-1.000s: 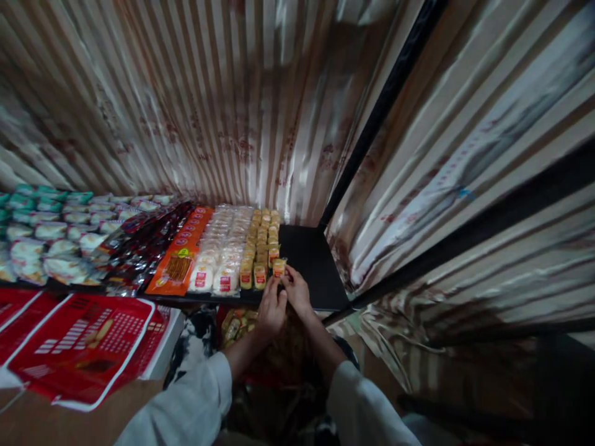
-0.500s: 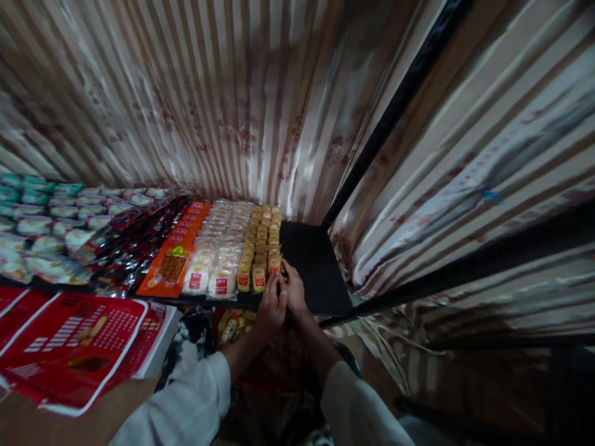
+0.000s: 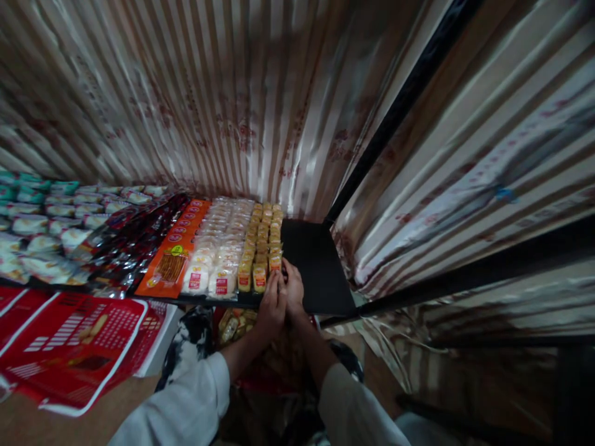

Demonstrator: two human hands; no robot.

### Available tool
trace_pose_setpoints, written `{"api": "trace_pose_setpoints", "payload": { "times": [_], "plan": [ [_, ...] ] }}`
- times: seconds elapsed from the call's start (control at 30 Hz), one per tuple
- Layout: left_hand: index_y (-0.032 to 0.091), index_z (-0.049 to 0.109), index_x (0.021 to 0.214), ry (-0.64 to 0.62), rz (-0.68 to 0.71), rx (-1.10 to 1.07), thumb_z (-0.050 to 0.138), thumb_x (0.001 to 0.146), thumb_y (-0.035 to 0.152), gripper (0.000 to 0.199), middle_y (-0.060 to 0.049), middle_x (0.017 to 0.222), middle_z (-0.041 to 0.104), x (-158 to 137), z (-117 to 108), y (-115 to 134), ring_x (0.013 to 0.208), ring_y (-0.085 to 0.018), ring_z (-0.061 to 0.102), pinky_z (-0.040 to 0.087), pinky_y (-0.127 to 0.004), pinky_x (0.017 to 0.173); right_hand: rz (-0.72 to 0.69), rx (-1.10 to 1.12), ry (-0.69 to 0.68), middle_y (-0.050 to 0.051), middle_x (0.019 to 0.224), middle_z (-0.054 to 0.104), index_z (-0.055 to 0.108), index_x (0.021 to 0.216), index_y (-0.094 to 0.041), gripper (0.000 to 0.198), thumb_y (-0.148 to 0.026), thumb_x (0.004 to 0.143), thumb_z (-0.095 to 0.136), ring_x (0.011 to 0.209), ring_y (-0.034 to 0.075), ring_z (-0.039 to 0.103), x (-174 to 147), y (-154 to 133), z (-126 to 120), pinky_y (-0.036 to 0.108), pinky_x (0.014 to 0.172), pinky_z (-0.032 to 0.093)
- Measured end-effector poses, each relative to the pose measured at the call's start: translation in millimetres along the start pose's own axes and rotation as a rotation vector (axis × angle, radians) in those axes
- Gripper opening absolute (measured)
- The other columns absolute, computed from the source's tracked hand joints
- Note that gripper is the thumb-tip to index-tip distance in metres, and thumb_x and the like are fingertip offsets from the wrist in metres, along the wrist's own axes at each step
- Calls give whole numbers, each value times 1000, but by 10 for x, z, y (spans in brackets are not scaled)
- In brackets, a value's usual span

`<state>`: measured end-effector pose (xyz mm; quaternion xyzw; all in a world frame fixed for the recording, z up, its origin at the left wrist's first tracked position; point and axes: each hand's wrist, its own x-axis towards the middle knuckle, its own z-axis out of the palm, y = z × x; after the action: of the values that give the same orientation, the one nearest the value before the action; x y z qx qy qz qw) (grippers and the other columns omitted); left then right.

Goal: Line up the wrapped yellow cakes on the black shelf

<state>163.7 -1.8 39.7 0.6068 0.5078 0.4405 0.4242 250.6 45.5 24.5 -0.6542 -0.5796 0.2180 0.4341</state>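
My left hand (image 3: 273,305) and my right hand (image 3: 294,286) meet at the front end of the rightmost row of small yellow snack packs (image 3: 275,262). The fingers of both are closed and curled together, hiding whatever is between them. The fingertips reach right up to that row's front visible pack. Two more yellow rows (image 3: 252,277) stand just left of it, their front packs showing red labels. Beneath my forearms, a red container holds more wrapped yellow packs (image 3: 230,326).
Left along the black shelf (image 3: 318,266) lie white wrapped snacks (image 3: 222,284), an orange packet (image 3: 174,263), dark shiny packets (image 3: 139,238) and white-green packets (image 3: 30,224). Red bags (image 3: 79,347) lie lower left. Striped sheeting (image 3: 209,93) and a black post (image 3: 395,124) stand behind.
Both hands stay at the front of the rightmost yellow row, with the fingers shifting slightly closer together. The view has moved a little.
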Motion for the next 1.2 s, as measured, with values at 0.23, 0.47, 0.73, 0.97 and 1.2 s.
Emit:
{"api": "trace_pose_setpoints", "payload": {
  "times": [0.23, 0.47, 0.73, 0.97, 1.2],
  "plan": [
    [11, 40, 139, 9, 30, 6, 33, 92, 33, 53, -13, 151, 33, 9, 57, -98, 142, -21, 26, 17, -42, 120, -5, -18, -57, 10, 118, 61, 57, 126, -19, 45, -28, 85, 42, 109, 22, 56, 31, 23, 32, 34, 97, 44],
    [14, 42, 138, 17, 35, 10, 35, 92, 36, 52, -11, 150, 35, 22, 66, -130, 142, -20, 26, 17, -42, 120, -24, -3, -30, 11, 121, 60, 55, 127, -17, 46, -27, 83, 44, 110, 22, 53, 8, 56, 40, 38, 100, 43],
    [11, 48, 133, 7, -25, 61, 35, 91, 28, 46, -12, 146, 42, -89, -3, 21, 139, -20, 31, 22, -39, 119, 1, -1, 14, 11, 122, 60, 55, 127, -16, 47, -22, 81, 44, 113, 23, 52, -124, -51, -40, 39, 102, 39],
    [16, 54, 124, -47, -30, 135, 32, 91, 26, 41, -10, 127, 59, -721, -342, 217, 118, -20, 53, 39, -38, 106, -28, 53, 66, 12, 108, 65, 61, 113, -15, 36, -23, 87, 37, 102, 21, 58, -831, -256, -90, 36, 95, 44],
    [11, 58, 117, -188, -287, 612, 36, 85, 11, 39, -11, 125, 59, -1059, -845, -313, 122, -22, 49, 35, -33, 108, 36, -124, -393, 9, 104, 70, 65, 106, -19, 31, -21, 90, 40, 99, 20, 62, -1545, -137, 144, 32, 90, 46]
  ]
}}
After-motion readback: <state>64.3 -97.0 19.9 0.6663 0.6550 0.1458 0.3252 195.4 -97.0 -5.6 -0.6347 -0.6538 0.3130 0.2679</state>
